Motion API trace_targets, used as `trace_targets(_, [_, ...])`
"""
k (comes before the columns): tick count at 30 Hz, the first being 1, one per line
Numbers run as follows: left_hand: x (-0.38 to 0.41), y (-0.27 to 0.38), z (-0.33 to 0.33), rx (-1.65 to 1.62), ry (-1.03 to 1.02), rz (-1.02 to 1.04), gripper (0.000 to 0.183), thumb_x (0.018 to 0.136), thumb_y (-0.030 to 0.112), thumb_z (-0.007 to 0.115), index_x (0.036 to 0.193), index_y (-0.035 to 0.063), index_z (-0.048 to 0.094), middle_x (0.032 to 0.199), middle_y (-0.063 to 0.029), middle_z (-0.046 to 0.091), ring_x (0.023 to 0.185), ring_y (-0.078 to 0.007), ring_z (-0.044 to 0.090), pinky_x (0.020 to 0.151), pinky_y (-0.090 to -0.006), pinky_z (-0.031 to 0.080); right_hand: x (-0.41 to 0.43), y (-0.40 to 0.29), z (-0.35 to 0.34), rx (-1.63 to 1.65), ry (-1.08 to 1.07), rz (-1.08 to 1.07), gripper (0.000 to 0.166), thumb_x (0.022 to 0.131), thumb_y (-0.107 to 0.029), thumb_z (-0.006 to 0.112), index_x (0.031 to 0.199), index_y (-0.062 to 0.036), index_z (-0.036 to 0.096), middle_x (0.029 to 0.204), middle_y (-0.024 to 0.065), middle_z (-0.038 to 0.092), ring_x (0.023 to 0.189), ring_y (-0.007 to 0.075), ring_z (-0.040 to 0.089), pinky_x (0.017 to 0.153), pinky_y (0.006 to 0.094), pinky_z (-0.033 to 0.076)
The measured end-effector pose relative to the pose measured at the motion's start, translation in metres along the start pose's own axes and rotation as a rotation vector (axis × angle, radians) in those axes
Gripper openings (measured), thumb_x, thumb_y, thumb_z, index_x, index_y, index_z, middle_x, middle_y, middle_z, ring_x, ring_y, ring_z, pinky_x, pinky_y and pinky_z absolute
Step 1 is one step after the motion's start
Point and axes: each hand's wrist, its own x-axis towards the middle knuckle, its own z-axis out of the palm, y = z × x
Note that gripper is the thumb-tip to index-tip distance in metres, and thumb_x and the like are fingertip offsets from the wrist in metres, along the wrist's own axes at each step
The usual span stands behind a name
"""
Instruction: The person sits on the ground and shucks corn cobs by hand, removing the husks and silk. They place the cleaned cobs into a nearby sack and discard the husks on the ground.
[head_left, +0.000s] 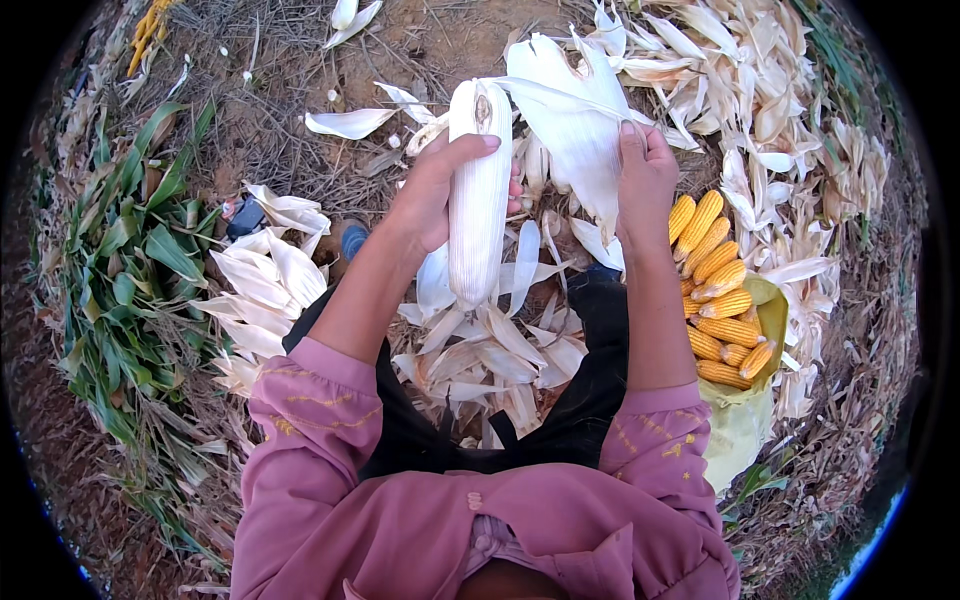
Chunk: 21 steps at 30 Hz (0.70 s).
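An ear of corn in pale husk (480, 225) stands nearly upright in front of me. My left hand (442, 180) grips it, thumb across the front and fingertips showing past the far side. Near its top the husk has a small brownish gap. Pinched in my right hand (645, 157) is a broad, whitish piece of peeled husk (562, 112), spread out to the right of the ear. A strip of it reaches the ear's top; whether it is still attached there I cannot tell. The kernels of this ear are hidden by the husk.
Bare yellow corn cobs (716, 277) fill a yellowish woven sack (739, 427) at my right. Unpeeled ears (259, 285) lie on my left, beside green corn stalks (142, 277). Loose husks (502, 352) cover the ground between my legs, and a large husk heap (750, 82) spreads upper right.
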Motion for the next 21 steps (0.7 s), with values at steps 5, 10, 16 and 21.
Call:
trace_targets(5, [0.002, -0.002, -0.001, -0.023, -0.046, -0.007, 0.046, 0.083, 0.033, 0.050, 0.103, -0.0080, 0.049, 0.085, -0.0172, 0.059, 0.073, -0.0262, 0.062, 0.068, -0.0385, 0.054, 0.005, -0.003, -0.008, -0.074, 0.029, 0.006, 0.018, 0.088, -0.015, 0.053, 0.086, 0.0023, 0.058, 0.070, -0.0021, 0.053, 0.061, 0.0046, 0.042, 0.055, 0.0220, 0.036])
trace_targets(10, [0.004, 0.007, -0.010, -0.204, -0.025, 0.055, 0.049, 0.080, 0.038, 0.057, 0.102, -0.0053, 0.048, 0.081, -0.0155, 0.057, 0.066, -0.0240, 0.060, 0.063, -0.0381, 0.054, 0.023, -0.009, -0.038, -0.289, 0.239, -0.079, 0.021, 0.088, -0.016, 0.053, 0.086, 0.0042, 0.058, 0.069, 0.0019, 0.054, 0.060, 0.0079, 0.043, 0.057, 0.0252, 0.038])
trace_targets(16, [0.009, 0.015, -0.021, -0.379, 0.049, 0.157, 0.050, 0.080, 0.033, 0.052, 0.110, -0.0066, 0.041, 0.093, -0.0216, 0.053, 0.084, -0.0299, 0.057, 0.078, -0.0447, 0.048, -0.006, 0.003, -0.031, -1.162, -0.510, -0.180, 0.025, 0.088, -0.026, 0.053, 0.098, -0.0041, 0.061, 0.081, 0.0085, 0.063, 0.073, 0.0170, 0.058, 0.068, 0.0300, 0.044])
trace_targets(21, [0.014, 0.011, -0.023, -0.348, 0.073, 0.223, 0.051, 0.085, 0.029, 0.045, 0.118, -0.0084, 0.036, 0.106, -0.0215, 0.052, 0.100, -0.0333, 0.053, 0.091, -0.0461, 0.042, -0.030, -0.008, 0.014, -0.475, -0.747, 0.079, 0.046, 0.084, -0.033, 0.060, 0.118, -0.0024, 0.051, 0.097, 0.0143, 0.063, 0.080, 0.0220, 0.061, 0.072, 0.0317, 0.047])
